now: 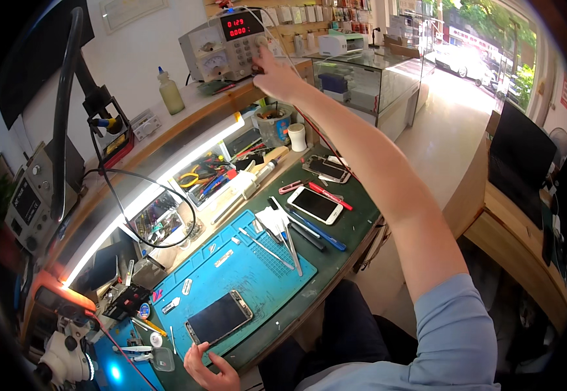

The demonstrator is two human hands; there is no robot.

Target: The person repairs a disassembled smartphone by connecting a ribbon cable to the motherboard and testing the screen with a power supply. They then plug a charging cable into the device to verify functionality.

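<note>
Our left hand (210, 373) rests at the near edge of the bench, fingers loosely curled and thumb up against the lower corner of the phone (219, 318); it touches the phone rather than grips it. The phone lies screen-up on the blue mat (257, 274), with tweezers (291, 242) and small parts farther up the mat. Beyond the mat a white phone (316, 204) and a dark one (326, 169) lie on the green bench top. Farthest out, our right hand (274, 73) reaches to the shelf, fingers pinched at a knob on the front of the power supply (226, 44), whose red display is lit; how tightly they close we cannot tell. To do this well, we judge we should turn the knob in small steps, watch the red digits, and keep the left hand steady on the phone.
</note>
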